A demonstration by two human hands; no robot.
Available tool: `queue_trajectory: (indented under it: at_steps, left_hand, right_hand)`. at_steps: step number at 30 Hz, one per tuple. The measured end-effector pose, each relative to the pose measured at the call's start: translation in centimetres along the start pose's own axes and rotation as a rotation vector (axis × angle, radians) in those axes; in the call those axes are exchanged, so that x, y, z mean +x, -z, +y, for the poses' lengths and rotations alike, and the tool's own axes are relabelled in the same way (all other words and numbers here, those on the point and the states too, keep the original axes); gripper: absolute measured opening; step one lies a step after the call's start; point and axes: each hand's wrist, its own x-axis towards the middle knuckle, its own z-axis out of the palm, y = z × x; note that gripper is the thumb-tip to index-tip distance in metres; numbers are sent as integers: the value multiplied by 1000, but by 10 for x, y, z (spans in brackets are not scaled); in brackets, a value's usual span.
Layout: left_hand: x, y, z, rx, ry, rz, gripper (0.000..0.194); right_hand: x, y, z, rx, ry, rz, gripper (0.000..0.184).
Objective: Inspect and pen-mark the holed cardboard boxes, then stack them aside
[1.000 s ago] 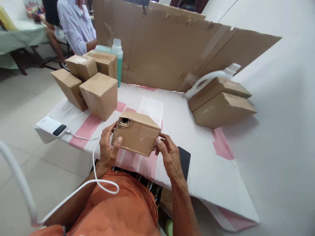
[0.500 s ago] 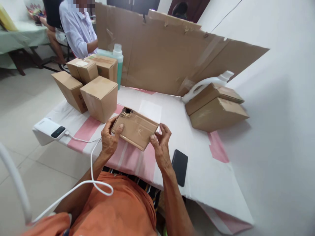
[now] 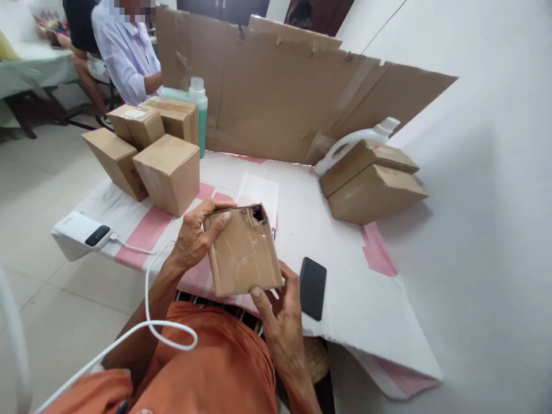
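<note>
A small cardboard box [image 3: 244,256] is held up over the front edge of the table, tilted. One upper corner has a dark, torn hole [image 3: 257,214]. My left hand [image 3: 196,236] grips the box at its upper left, thumb on the near face and fingers along the top. At the lower right corner, my right hand [image 3: 280,310] holds it with the thumb at the bottom edge and the fingers behind. A black phone [image 3: 313,288] lies on the cloth just right of my right hand. Behind the box is a white sheet [image 3: 259,190], partly hidden.
Several cardboard boxes [image 3: 168,178] stand at the left, before a green bottle [image 3: 202,121]. A white power bank [image 3: 81,230] with a white cable [image 3: 172,325] lies front left. More boxes [image 3: 371,190] and a white jug [image 3: 345,146] are right. A cardboard panel [image 3: 267,92] stands behind; a person [image 3: 125,57] sits beyond.
The box has been turned clockwise in my hands, so its torn corner moved from upper left to upper right. My right hand has shifted down to the lower right corner.
</note>
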Motion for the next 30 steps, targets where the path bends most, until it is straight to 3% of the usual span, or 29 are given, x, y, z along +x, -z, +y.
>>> queue_trajectory:
  at_steps: [2, 5, 11, 15, 19, 24, 30]
  left_hand:
    - [0, 6, 11, 20, 1, -136, 29]
    - [-4, 5, 22, 58, -31, -193, 25]
    - [-14, -20, 33, 102, -195, -263, 22]
    - [-18, -32, 39, 286, -236, -132, 22]
    - [-22, -40, 48, 535, -217, 11, 24]
    - [-20, -43, 53, 635, -217, 21, 15]
    - [-16, -32, 55, 668, -271, 60, 12]
  right_hand:
    - [-15, 4, -5, -79, 22, 4, 57]
    - [-15, 15, -16, -228, 84, -25, 42]
    - [32, 22, -37, -384, 330, 215, 34]
    - [49, 7, -40, -345, 382, 279, 30]
    - [45, -7, -41, -315, 387, 317, 28]
    - [44, -17, -43, -321, 455, 337, 26]
    - [53, -24, -48, -352, 574, 350, 24]
